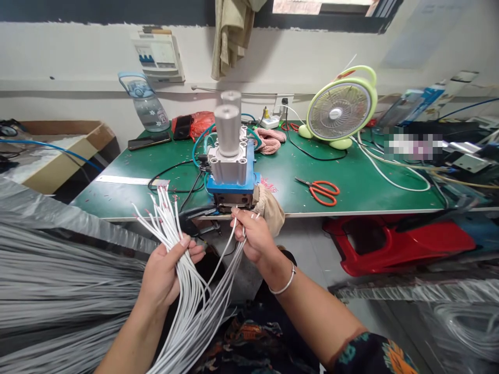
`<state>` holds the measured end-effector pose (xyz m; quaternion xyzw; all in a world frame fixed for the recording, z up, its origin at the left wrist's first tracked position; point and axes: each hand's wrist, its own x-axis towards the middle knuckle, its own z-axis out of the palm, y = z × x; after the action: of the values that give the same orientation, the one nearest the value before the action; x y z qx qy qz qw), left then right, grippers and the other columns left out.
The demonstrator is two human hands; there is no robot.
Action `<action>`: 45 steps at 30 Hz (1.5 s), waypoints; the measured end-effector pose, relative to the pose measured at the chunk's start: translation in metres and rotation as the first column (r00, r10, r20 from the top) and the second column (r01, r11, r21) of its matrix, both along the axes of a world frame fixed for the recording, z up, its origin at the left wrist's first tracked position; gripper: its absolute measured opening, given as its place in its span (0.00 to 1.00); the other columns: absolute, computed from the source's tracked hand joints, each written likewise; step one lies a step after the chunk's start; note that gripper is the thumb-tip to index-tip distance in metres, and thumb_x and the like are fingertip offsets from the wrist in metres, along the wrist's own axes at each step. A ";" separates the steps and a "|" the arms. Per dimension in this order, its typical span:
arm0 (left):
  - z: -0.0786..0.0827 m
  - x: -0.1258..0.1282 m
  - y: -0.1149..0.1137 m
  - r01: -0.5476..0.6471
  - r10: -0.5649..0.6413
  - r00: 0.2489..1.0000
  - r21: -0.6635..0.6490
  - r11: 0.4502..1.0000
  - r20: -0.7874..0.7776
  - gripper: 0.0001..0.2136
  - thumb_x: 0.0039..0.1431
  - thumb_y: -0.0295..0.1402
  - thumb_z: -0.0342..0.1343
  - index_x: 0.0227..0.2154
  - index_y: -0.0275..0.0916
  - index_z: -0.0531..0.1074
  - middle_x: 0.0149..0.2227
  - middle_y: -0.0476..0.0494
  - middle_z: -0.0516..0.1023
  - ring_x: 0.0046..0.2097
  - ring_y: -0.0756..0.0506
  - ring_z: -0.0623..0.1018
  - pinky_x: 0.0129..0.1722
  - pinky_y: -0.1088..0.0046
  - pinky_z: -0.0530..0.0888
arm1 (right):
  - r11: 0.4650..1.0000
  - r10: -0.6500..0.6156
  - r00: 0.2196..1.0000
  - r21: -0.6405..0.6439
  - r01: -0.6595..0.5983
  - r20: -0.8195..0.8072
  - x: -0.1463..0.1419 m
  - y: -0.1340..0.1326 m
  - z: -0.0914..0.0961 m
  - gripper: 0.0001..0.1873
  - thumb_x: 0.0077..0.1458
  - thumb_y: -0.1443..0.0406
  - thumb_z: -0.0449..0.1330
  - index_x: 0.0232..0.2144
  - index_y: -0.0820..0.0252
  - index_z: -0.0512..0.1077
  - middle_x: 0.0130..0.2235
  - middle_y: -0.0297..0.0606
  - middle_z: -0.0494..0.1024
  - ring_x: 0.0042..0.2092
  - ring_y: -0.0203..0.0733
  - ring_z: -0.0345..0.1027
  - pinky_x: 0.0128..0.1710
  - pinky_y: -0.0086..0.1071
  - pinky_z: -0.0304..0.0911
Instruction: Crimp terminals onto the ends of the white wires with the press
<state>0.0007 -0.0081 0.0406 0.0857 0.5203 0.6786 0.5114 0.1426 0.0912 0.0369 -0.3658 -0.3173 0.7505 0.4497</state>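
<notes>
My left hand [169, 267] is closed around a fanned bundle of white wires [163, 218], their stripped tips pointing up and away from me. My right hand [253, 236] pinches several more white wires [228, 259] and holds their ends at the mouth of a small pneumatic press [230, 171]. The press has a blue base and a grey cylinder on top, and it stands at the front edge of the green table [351, 197]. The wires hang down in loops between my hands into my lap.
Red-handled scissors [322, 191] lie right of the press. A green desk fan [341, 109], a water bottle [146, 104], a phone [150, 140] and cables sit farther back. A large mass of grey wires [58, 291] lies at my left, a red stool [393, 244] under the table.
</notes>
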 end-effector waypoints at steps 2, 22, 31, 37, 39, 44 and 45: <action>-0.003 -0.001 -0.001 0.012 -0.011 0.999 -0.006 1.000 0.036 0.06 0.42 0.25 0.62 0.26 0.35 0.71 0.21 0.49 0.76 0.25 0.47 0.78 0.28 0.70 0.77 | 0.999 0.013 0.999 0.052 -0.015 0.036 0.002 -0.001 -0.002 0.16 0.43 0.58 0.63 0.17 0.64 0.67 0.15 0.29 0.64 0.15 0.24 0.49 0.14 0.23 0.41; -0.025 0.012 -0.004 0.273 -0.293 0.912 -0.109 0.956 -0.287 0.10 0.41 0.33 0.64 0.26 0.32 0.74 0.25 0.43 0.79 0.28 0.48 0.77 0.32 0.75 0.72 | 0.953 0.242 0.956 0.144 -0.266 0.165 0.006 -0.019 -0.004 0.13 0.45 0.58 0.60 0.25 0.65 0.73 0.24 0.35 0.74 0.15 0.24 0.49 0.14 0.24 0.41; 0.009 0.000 0.009 0.040 -0.043 0.996 -0.043 0.998 -0.073 0.08 0.41 0.27 0.63 0.26 0.34 0.71 0.21 0.48 0.77 0.24 0.46 0.78 0.25 0.73 0.76 | 0.999 0.025 1.000 -0.035 -0.025 0.002 0.003 -0.004 0.006 0.14 0.42 0.59 0.63 0.18 0.64 0.67 0.20 0.30 0.68 0.14 0.22 0.45 0.12 0.24 0.35; 0.007 0.000 0.008 0.051 -0.053 0.998 -0.035 0.998 -0.042 0.07 0.41 0.27 0.63 0.25 0.33 0.71 0.22 0.47 0.77 0.26 0.46 0.79 0.26 0.73 0.77 | 1.000 0.003 0.999 0.007 -0.004 0.044 0.003 -0.003 0.001 0.15 0.43 0.58 0.62 0.17 0.64 0.66 0.18 0.29 0.64 0.15 0.22 0.44 0.13 0.24 0.34; 0.003 0.000 0.007 0.068 -0.069 0.998 -0.034 0.997 -0.014 0.08 0.40 0.27 0.64 0.26 0.34 0.71 0.23 0.47 0.77 0.27 0.46 0.79 0.27 0.72 0.77 | 0.997 0.002 0.996 0.075 -0.008 0.085 0.005 -0.006 -0.003 0.14 0.42 0.58 0.63 0.19 0.64 0.68 0.20 0.31 0.67 0.15 0.23 0.44 0.14 0.25 0.35; -0.009 0.005 0.002 0.158 -0.158 0.987 -0.076 0.984 0.005 0.11 0.37 0.29 0.66 0.25 0.34 0.70 0.19 0.51 0.74 0.21 0.50 0.75 0.25 0.75 0.75 | 0.979 0.061 0.978 0.180 -0.097 0.198 0.016 -0.018 -0.014 0.12 0.43 0.57 0.63 0.21 0.60 0.70 0.18 0.32 0.67 0.17 0.27 0.45 0.16 0.28 0.38; -0.011 0.007 0.001 0.174 -0.175 0.984 -0.075 0.982 -0.007 0.12 0.36 0.30 0.66 0.25 0.35 0.70 0.18 0.52 0.73 0.20 0.51 0.74 0.24 0.76 0.73 | 0.975 0.076 0.974 0.189 -0.118 0.214 0.017 -0.019 -0.015 0.12 0.44 0.57 0.63 0.21 0.60 0.71 0.17 0.31 0.66 0.17 0.27 0.46 0.16 0.28 0.39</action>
<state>0.0076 -0.0070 0.0292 0.1166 0.5390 0.6106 0.5683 0.1598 0.0721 0.0215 -0.3780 -0.4536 0.6942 0.4117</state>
